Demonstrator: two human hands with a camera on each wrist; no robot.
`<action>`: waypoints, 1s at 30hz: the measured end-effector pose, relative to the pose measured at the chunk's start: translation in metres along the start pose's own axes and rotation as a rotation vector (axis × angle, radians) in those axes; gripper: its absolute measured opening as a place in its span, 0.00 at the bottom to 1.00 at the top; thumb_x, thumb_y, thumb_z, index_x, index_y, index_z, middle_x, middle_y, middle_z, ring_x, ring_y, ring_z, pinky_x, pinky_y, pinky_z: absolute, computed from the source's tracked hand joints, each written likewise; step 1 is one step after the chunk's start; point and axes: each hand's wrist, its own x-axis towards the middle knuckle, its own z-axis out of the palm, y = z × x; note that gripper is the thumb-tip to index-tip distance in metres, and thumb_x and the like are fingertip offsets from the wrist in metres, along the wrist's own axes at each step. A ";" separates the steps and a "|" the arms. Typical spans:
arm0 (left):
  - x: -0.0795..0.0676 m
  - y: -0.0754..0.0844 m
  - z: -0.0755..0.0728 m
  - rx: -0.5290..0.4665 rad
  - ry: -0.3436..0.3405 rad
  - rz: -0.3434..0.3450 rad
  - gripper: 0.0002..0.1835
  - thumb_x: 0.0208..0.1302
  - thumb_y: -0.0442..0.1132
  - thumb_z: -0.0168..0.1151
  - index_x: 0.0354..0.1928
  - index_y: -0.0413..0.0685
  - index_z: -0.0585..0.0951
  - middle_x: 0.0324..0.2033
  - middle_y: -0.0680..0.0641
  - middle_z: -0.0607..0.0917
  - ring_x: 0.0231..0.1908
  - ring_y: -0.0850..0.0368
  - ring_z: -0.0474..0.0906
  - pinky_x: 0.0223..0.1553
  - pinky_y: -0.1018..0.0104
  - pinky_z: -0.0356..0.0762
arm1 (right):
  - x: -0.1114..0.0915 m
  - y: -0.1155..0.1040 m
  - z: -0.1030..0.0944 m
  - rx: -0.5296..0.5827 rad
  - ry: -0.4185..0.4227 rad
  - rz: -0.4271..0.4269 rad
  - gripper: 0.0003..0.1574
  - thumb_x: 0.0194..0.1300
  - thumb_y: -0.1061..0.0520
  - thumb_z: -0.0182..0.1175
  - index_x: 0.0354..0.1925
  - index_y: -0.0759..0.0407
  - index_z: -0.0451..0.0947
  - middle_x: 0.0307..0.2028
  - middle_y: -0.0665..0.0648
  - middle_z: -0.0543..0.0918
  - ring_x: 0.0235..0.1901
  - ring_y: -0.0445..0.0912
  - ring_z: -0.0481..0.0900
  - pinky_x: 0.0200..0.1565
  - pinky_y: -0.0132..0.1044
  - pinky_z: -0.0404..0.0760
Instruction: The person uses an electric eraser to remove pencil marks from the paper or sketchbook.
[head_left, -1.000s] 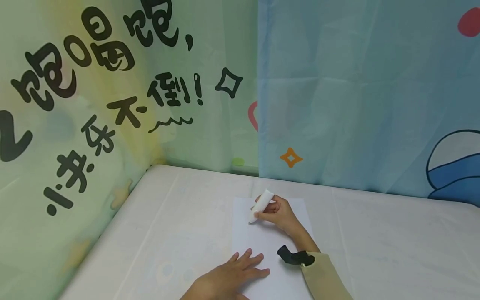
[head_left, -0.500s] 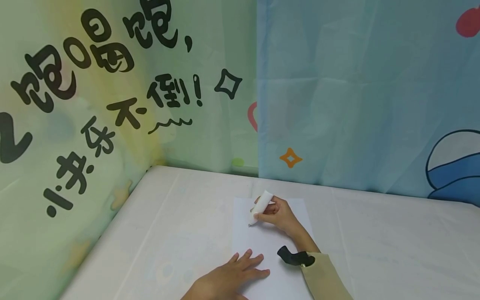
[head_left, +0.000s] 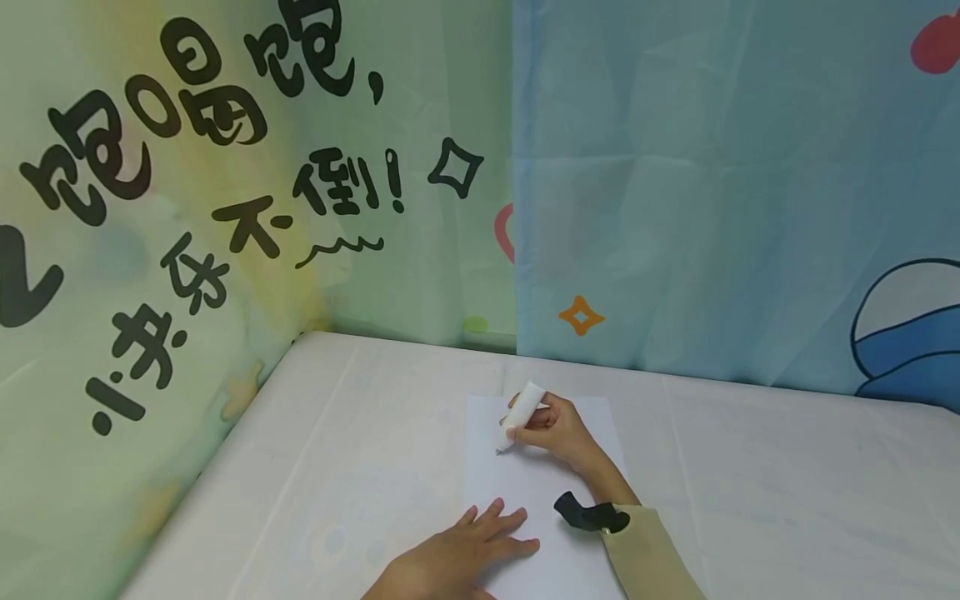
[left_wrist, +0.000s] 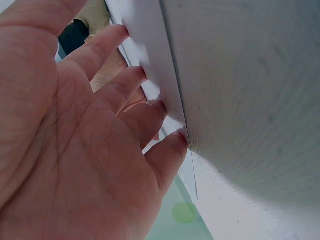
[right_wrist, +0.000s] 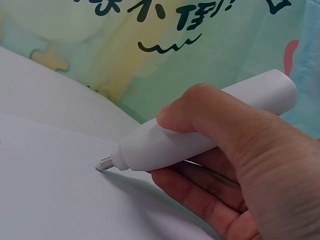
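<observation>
My right hand (head_left: 551, 427) pinches a thick white pen-shaped tool (right_wrist: 165, 145) between thumb and fingers. The tool has a smooth round body that tapers to a small metal tip, and it is held slanted. Its tip meets the upper part of a white sheet of paper (head_left: 491, 492), casting a shadow there in the right wrist view. My left hand (head_left: 465, 550) rests with spread fingers on the lower left of the sheet. In the left wrist view the fingertips (left_wrist: 172, 142) of this hand touch the paper near its edge.
A white-covered table (head_left: 360, 467) lies under the paper. Behind it hang a green printed cloth (head_left: 420, 275) with black lettering and a blue cloth (head_left: 697, 208). A black strap (head_left: 588, 512) circles my right wrist by the beige sleeve (head_left: 648, 554).
My right hand and the white pen-shaped tool have shifted very slightly toward me, the tip sliding down the paper a little. The left hand stays in place.
</observation>
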 end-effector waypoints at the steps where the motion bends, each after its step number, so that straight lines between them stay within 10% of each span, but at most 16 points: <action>1: 0.000 0.000 0.000 -0.004 -0.003 -0.001 0.40 0.58 0.60 0.63 0.72 0.62 0.65 0.74 0.52 0.60 0.74 0.49 0.53 0.69 0.55 0.60 | 0.000 -0.001 0.000 0.000 -0.004 0.005 0.26 0.53 0.73 0.67 0.49 0.80 0.72 0.40 0.78 0.83 0.36 0.37 0.85 0.42 0.28 0.80; 30: 0.002 -0.003 0.004 0.012 0.002 0.001 0.40 0.59 0.60 0.63 0.72 0.63 0.65 0.74 0.52 0.59 0.74 0.49 0.53 0.69 0.56 0.60 | 0.001 0.001 0.000 -0.020 0.061 -0.010 0.26 0.52 0.73 0.68 0.50 0.79 0.73 0.40 0.77 0.83 0.35 0.36 0.85 0.39 0.28 0.81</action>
